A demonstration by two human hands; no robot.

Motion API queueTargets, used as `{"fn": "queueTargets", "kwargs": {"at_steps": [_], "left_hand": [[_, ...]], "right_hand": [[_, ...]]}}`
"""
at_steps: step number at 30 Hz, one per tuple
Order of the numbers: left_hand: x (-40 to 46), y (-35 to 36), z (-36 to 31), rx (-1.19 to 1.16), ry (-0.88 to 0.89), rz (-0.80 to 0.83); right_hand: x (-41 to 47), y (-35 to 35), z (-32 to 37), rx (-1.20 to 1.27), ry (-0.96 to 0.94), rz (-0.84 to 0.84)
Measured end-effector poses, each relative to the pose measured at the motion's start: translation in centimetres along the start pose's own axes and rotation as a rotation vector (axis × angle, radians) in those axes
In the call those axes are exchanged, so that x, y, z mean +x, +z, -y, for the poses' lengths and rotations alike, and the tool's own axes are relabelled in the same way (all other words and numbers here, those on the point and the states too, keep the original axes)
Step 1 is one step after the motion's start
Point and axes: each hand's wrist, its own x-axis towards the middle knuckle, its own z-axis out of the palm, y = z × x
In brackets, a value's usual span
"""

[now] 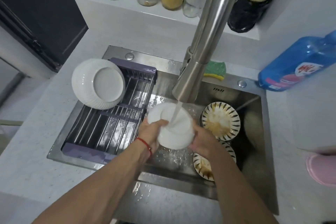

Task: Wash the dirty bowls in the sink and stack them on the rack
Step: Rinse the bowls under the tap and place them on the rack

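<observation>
The left hand [151, 132] is gripping a white bowl [174, 131] from its left side, fingers curling over the upper edge, a red string lying round the wrist. The right hand [203, 142] is cupping the same bowl from the right, fingers wrapping its far side. The bowl is sitting between both hands, held above the sink [254, 151] with its base turned up. It is looking plain white, smooth and blurred, and water from the tap [198, 71] is falling onto its base.

Just right of the hands, striped bowls [221, 121] are lying in the sink, showing brown smears inside; one more is peeking out beneath the right wrist. To the left, a ribbed white bowl [98, 83] is leaning upside down on the far end of the rack [112, 127], which is spanning the sink's left half. A green sponge [216, 70] is resting behind the tap, and a blue bottle [298, 63] is standing at the right.
</observation>
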Motion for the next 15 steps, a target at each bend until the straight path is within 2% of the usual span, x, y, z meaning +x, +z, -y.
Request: {"fn": "queueTargets", "kwargs": {"at_steps": [3,5,7,9,11,15], "left_hand": [[1.3,-0.2,0.3,-0.015,-0.115,0.084],[1.9,-0.1,0.8,0.024,-0.111,0.054],[2.6,0.3,1.4,0.160,-0.076,-0.010],[3.0,0.9,2.2,0.348,-0.037,-0.015],[2.1,2.1,2.0,0.441,-0.020,0.041],[0.5,2.4,0.2,0.146,-0.097,0.091]], "right_hand": [[-2.4,-1.3,-0.6,0.287,-0.081,0.133],[-2.9,-1.0,-0.6,0.284,-0.147,0.124],[-3.3,-0.3,-0.4,0.179,-0.213,0.069],[-4.0,1.0,0.0,-0.064,-0.322,0.001],[-4.6,2.8,0.0,-0.463,-0.458,-0.030],[-4.8,5.5,-1.0,-1.134,-0.621,-0.024]]}}
